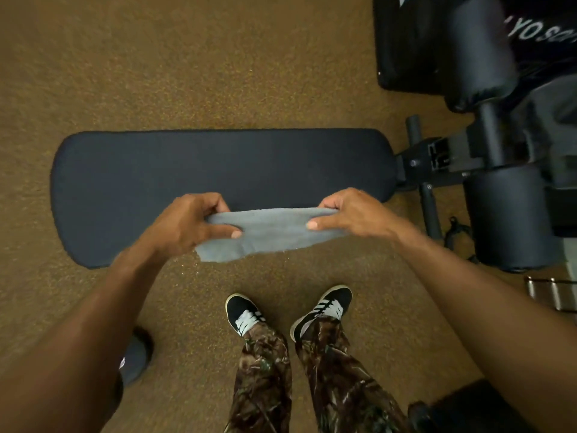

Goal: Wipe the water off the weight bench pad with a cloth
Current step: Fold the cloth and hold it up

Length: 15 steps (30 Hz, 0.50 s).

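A long black weight bench pad (218,164) lies crosswise in front of me, low over the floor. I hold a grey cloth (271,235) stretched between both hands above the pad's near edge. My left hand (187,223) pinches the cloth's left end, thumb on top. My right hand (349,214) pinches the right end the same way. The cloth hangs in the air, and I cannot tell whether it touches the pad. No water shows on the pad at this distance.
The bench's black frame and round foam rollers (512,220) stand to the right, with another padded machine (437,42) behind. My feet in black sneakers (290,310) stand on brown speckled carpet (187,57). A dark round object (137,357) lies at lower left.
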Each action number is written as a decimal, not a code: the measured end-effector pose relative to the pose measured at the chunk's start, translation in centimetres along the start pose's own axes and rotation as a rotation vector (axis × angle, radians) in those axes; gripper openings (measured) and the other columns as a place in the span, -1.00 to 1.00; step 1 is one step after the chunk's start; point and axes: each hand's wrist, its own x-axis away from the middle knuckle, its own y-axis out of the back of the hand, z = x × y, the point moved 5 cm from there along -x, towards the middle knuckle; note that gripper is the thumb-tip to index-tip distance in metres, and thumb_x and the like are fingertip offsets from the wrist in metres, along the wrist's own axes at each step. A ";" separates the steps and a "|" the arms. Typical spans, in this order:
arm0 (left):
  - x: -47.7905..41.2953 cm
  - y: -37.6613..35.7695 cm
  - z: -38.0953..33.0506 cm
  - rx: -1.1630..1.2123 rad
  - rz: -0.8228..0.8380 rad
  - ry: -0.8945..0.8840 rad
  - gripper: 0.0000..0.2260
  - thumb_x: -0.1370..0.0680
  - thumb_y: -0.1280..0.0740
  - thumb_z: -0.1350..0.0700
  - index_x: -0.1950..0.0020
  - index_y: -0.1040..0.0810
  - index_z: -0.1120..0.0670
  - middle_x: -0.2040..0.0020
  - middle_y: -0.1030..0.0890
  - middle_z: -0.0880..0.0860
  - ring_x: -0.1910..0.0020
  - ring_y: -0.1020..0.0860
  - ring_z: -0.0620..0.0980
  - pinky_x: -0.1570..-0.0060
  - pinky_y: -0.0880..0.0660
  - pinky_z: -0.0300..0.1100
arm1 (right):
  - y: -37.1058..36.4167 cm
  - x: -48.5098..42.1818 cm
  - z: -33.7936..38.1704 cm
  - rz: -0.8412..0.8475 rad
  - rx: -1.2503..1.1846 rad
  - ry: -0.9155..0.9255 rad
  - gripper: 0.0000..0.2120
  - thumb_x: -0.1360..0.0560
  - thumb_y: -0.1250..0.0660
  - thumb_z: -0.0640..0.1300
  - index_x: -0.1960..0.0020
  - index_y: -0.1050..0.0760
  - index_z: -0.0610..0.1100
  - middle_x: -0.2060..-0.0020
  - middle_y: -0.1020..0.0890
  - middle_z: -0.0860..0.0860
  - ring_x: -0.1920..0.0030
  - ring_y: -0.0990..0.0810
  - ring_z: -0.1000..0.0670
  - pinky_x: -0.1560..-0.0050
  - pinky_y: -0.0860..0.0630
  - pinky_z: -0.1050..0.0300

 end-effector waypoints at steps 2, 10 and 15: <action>-1.1 -0.3 -1.4 0.196 0.034 0.024 -0.46 -0.15 -0.62 -0.31 0.16 -0.61 0.07 0.26 -0.66 -0.09 0.31 -0.59 -0.20 0.29 -0.52 -0.20 | 2.4 1.4 -2.1 -0.047 -0.157 0.005 -0.54 -0.38 -0.49 0.23 0.17 -0.60 -0.20 0.33 -0.58 -0.13 0.34 -0.50 0.07 0.32 -0.34 0.14; -6.8 -4.5 -12.3 0.535 0.086 -0.069 -0.70 -0.29 -0.62 -0.16 0.19 -0.70 0.00 0.20 -0.70 0.04 0.23 -0.63 -0.06 0.26 -0.56 -0.28 | 10.7 8.8 -9.2 -0.305 -0.845 0.041 -0.76 -0.42 -0.45 -0.05 0.00 -0.61 -0.18 0.16 -0.68 -0.04 0.14 -0.64 0.02 0.12 -0.57 0.19; -9.1 -10.0 -20.5 0.868 0.144 -0.073 -0.94 -0.50 -0.49 0.18 0.11 -0.67 0.02 0.07 -0.67 0.04 0.10 -0.62 -0.03 0.14 -0.61 -0.20 | 14.5 15.7 -14.7 -0.446 -1.139 -0.070 -0.72 -0.48 -0.36 -0.11 -0.15 -0.58 -0.17 0.01 -0.71 -0.07 0.00 -0.68 -0.03 0.02 -0.62 0.14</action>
